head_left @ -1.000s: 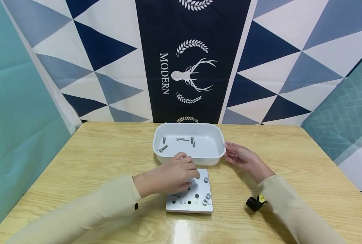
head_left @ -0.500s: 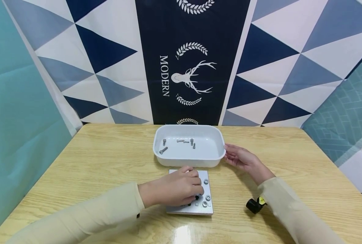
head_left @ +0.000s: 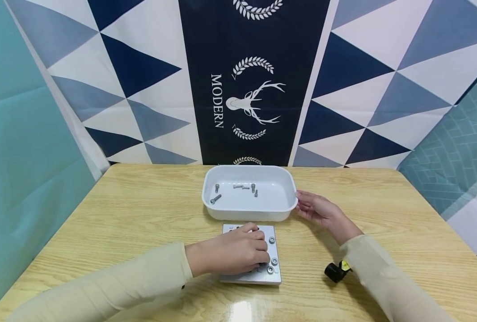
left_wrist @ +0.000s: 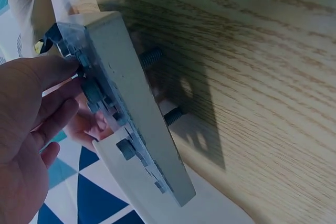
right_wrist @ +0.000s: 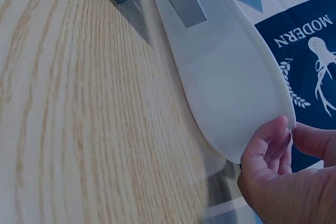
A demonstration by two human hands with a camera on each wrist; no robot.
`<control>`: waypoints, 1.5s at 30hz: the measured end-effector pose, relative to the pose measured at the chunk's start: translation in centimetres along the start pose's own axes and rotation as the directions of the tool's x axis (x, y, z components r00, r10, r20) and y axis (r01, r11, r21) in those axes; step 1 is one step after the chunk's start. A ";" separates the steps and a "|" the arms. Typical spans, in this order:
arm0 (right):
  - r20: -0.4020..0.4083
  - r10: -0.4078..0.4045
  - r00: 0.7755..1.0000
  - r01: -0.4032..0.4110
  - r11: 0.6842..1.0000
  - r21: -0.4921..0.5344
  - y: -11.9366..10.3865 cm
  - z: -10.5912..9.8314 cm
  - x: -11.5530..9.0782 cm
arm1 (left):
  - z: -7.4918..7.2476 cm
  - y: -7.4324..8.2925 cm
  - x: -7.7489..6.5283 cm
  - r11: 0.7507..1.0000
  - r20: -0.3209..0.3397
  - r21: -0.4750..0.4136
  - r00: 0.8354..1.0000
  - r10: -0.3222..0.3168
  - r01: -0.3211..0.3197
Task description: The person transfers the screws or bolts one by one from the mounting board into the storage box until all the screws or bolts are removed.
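Note:
My left hand (head_left: 238,251) is over a silver metal plate (head_left: 272,278) with holes. In the left wrist view its fingertips (left_wrist: 72,66) pinch at a bolt on the plate's face, mostly hidden by the fingers. Further socket-head bolts, such as this bolt (head_left: 272,240), stand along the plate's right side. Threaded ends (left_wrist: 152,57) stick out beneath the plate. My right hand (head_left: 318,209) holds the right end of a white plastic tray (head_left: 248,215), thumb and fingers at its rim in the right wrist view. Several loose bolts, among them a longer bolt (head_left: 216,199), lie inside the tray.
The tray stands just behind the plate on a wood-grain table (head_left: 141,214). A small black cylinder (head_left: 333,272) with a yellow label is by the right sleeve. A patterned cloth (head_left: 258,89) hangs behind the table's far edge.
My left hand has come down from beside the tray's front edge toward me, onto the middle of the plate. The right hand has kept its hold on the tray.

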State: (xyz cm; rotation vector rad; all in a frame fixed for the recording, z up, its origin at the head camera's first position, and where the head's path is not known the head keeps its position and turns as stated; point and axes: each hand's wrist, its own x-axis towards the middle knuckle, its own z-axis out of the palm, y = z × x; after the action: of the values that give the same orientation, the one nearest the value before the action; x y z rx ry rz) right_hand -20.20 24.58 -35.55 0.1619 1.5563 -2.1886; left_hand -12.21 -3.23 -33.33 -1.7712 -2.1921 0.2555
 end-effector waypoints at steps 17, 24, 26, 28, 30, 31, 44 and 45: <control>0.003 -0.002 1.000 0.002 1.000 -0.006 0.1 0.0 0.0 | -0.2 0.1 0.6 0.996 0.033 0.077 0.998 0.049 -0.052; 0.012 0.002 1.000 -0.002 1.000 -0.010 0.2 -0.2 0.1 | 0.0 0.2 0.6 0.995 0.026 0.081 0.998 0.056 -0.058; 0.012 0.003 1.000 -0.003 1.000 -0.008 0.2 -0.2 0.1 | 0.1 0.2 0.7 0.994 0.020 0.086 0.998 0.059 -0.061; 0.009 0.000 1.000 0.000 1.000 -0.014 0.2 -0.2 0.1 | 0.2 0.2 0.7 0.994 0.014 0.090 0.998 0.059 -0.060; 0.007 -0.001 1.000 0.001 1.000 -0.017 0.2 -0.2 0.1 | 0.2 0.2 0.7 0.994 0.010 0.089 0.998 0.059 -0.060; 0.005 -0.001 1.000 0.001 1.000 -0.020 0.2 -0.1 0.1 | 0.2 0.2 0.7 0.994 0.010 0.089 0.998 0.058 -0.059; 0.006 -0.005 1.000 0.005 1.000 -0.008 0.2 -0.2 0.1 | 0.1 0.2 0.8 0.997 0.021 0.058 0.999 0.043 -0.044; 0.008 -0.005 1.000 0.005 1.000 -0.007 0.2 -0.2 0.1 | 0.1 0.2 0.8 0.998 0.022 0.053 0.999 0.041 -0.042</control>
State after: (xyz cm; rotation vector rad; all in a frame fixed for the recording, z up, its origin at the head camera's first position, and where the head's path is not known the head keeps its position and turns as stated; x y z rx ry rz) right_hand -20.21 24.65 -35.85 0.1470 1.5610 -2.1847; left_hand -12.24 -2.45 -33.42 -1.7945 -2.1441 0.3410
